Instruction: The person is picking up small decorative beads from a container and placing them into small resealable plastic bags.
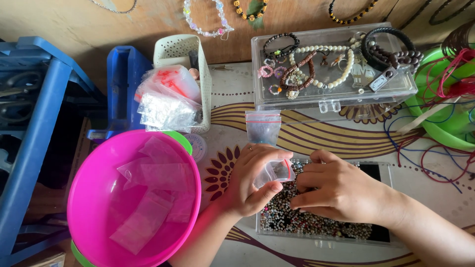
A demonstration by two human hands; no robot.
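Observation:
My left hand (250,183) holds a small clear zip bag (277,172) with a red strip, its mouth turned toward my right hand. My right hand (336,190) rests curled over a clear flat tray (381,238) full of small mixed-colour beads (297,222), fingertips down among them beside the bag. Whether beads are pinched in the fingers is hidden. Another small zip bag (263,127) lies on the table just beyond my hands.
A pink bowl (86,198) with several empty clear bags sits at left. Behind are a white basket (178,49) stuffed with bag packs, a clear box (336,96) of bracelets, a green bowl (445,131) with coloured cords, and blue plastic furniture (34,123).

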